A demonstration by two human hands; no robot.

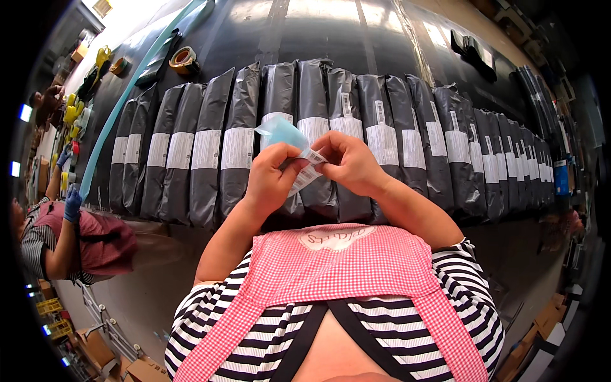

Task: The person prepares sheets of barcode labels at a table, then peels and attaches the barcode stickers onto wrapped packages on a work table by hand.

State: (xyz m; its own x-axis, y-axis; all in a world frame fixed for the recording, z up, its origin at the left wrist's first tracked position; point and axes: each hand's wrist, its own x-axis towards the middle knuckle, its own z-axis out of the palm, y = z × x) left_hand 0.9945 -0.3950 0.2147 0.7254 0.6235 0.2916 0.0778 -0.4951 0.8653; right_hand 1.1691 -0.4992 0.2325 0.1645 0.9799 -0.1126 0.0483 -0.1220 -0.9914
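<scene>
Between my two hands is a strip of white barcode labels (303, 181) with a pale blue backing (283, 132) curling up behind it. My left hand (273, 178) pinches the strip with thumb and forefinger. From the other side, the bent fingers of my right hand (354, 164) close on the strip's upper end. Right under both hands stands a long row of dark grey plastic mailing bags (242, 114), packed side by side. White printed labels (238, 149) wrap their middles, and several carry a narrow barcode sticker (380, 112) higher up.
A brown tape roll (184, 60) lies behind the row on the dark table (305, 32). A long light blue strip (118, 108) crosses the left side. There a co-worker (76, 235) stands in blue gloves. Crumpled black plastic (473, 55) lies at the far right.
</scene>
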